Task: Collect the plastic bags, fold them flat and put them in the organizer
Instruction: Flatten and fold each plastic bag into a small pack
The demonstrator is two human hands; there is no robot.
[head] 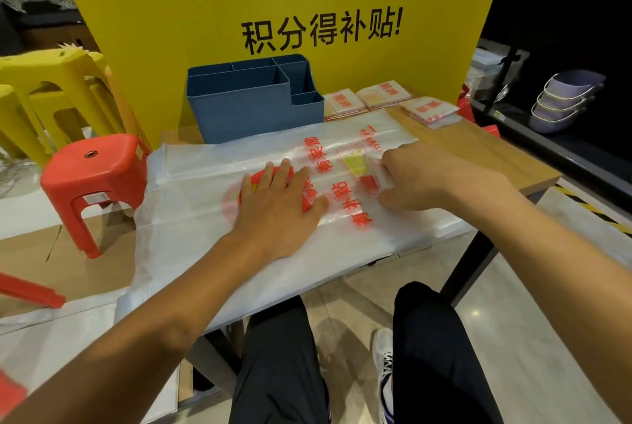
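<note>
Folding step, frame centre: left hand (278, 198) flat, fingers straight, pressing bag (205, 191); right hand (422, 177) pinches its edge. Next probably: fold over, crease, then organizer (253, 109).

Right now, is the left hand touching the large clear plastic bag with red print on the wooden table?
Touching. The head view shows the left hand lying flat, fingers spread, on the large clear plastic bag, with no gap visible under the palm.
</note>
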